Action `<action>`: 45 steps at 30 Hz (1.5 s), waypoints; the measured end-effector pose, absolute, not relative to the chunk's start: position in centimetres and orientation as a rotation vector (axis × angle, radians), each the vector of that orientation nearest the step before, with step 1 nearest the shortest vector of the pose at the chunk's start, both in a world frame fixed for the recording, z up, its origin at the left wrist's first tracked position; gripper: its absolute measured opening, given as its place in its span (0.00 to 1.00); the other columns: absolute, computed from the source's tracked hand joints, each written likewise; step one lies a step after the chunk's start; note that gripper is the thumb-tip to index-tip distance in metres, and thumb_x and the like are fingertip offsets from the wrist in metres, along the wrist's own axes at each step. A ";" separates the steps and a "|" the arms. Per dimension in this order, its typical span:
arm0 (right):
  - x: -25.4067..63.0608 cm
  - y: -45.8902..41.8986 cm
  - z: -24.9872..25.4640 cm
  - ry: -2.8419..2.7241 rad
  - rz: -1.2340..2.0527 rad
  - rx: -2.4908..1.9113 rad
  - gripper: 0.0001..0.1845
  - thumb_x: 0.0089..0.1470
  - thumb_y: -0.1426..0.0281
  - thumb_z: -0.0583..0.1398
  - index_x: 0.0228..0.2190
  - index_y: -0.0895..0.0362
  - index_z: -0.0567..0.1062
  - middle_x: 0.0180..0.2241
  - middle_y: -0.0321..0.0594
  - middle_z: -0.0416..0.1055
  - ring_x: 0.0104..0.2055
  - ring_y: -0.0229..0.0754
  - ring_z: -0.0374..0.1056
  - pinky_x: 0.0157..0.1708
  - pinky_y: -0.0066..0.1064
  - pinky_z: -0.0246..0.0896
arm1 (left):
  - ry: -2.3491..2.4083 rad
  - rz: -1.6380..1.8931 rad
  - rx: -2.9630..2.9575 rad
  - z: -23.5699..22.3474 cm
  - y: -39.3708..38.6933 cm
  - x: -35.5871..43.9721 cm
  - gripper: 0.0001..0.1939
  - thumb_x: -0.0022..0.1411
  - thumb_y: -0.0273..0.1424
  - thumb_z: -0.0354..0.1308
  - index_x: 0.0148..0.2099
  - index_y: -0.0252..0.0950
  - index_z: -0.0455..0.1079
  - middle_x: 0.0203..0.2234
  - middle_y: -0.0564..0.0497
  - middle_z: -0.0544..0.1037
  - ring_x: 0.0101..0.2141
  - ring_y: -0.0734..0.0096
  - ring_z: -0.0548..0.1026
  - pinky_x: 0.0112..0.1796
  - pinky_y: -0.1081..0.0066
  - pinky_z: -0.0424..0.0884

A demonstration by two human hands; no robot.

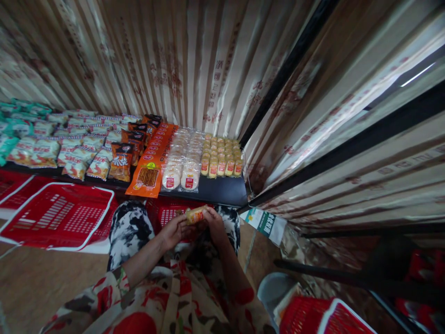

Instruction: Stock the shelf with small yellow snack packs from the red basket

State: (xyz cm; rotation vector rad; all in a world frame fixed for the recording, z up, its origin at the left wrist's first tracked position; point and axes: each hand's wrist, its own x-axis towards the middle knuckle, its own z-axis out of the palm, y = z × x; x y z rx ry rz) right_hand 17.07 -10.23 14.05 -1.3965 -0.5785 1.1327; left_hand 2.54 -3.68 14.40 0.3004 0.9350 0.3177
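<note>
Behind, a pleated cloth curtain [208, 55] with faded reddish print. In front of it, a smooth black shelf [225, 192]. Below its front edge, a red basket [168, 215] of slotted plastic. On the shelf, a flat, glossy orange sheet [153, 157]; beside it, white discs [189, 162] in clear, crinkly film, then tight rows of stubby yellow rolls [221, 166]. Left hand [174, 230] and right hand [214, 221] closed on opposite ends of one film-wrapped roll [195, 215], near the shelf edge. Probably mid-handling; gentle, even pressure called for in any next move.
</note>
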 end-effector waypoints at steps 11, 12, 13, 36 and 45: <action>17.1 -10.1 14.1 -0.431 1.043 -1.365 0.25 0.46 0.54 0.60 0.43 0.55 0.70 0.38 0.40 0.75 0.37 0.44 0.71 0.35 0.33 0.66 | 0.796 0.481 0.248 16.1 -3.2 3.6 0.05 0.59 0.23 0.52 0.38 0.29 0.67 0.28 0.44 0.78 0.31 0.67 0.78 0.31 0.75 0.72; 17.1 -10.2 14.3 -0.416 1.033 -1.371 0.27 0.46 0.54 0.61 0.45 0.55 0.69 0.38 0.40 0.75 0.37 0.44 0.71 0.35 0.33 0.66 | 0.782 0.494 0.268 16.5 -3.1 3.8 0.05 0.59 0.23 0.52 0.38 0.29 0.68 0.28 0.45 0.78 0.31 0.68 0.78 0.31 0.75 0.72; 17.2 -10.3 14.4 -0.411 1.019 -1.383 0.27 0.45 0.54 0.61 0.45 0.55 0.69 0.39 0.41 0.75 0.37 0.44 0.71 0.36 0.33 0.66 | 0.771 0.506 0.299 16.9 -3.0 4.1 0.06 0.59 0.23 0.53 0.39 0.29 0.68 0.29 0.45 0.78 0.30 0.70 0.78 0.31 0.76 0.72; 20.3 -10.5 13.0 -1.188 0.037 -1.929 0.25 0.53 0.60 0.56 0.49 0.61 0.69 0.44 0.50 0.71 0.46 0.47 0.64 0.49 0.40 0.59 | 1.049 0.594 1.155 17.8 -1.6 12.0 0.04 0.51 0.25 0.58 0.32 0.33 0.66 0.22 0.57 0.69 0.21 0.79 0.66 0.24 0.78 0.63; 22.0 -9.2 12.7 -1.106 -0.007 -2.033 0.24 0.53 0.60 0.56 0.46 0.63 0.70 0.39 0.50 0.69 0.41 0.47 0.65 0.42 0.39 0.63 | 1.030 0.616 1.334 17.9 -1.3 14.3 0.04 0.52 0.24 0.56 0.34 0.34 0.66 0.27 0.53 0.73 0.27 0.77 0.71 0.31 0.76 0.68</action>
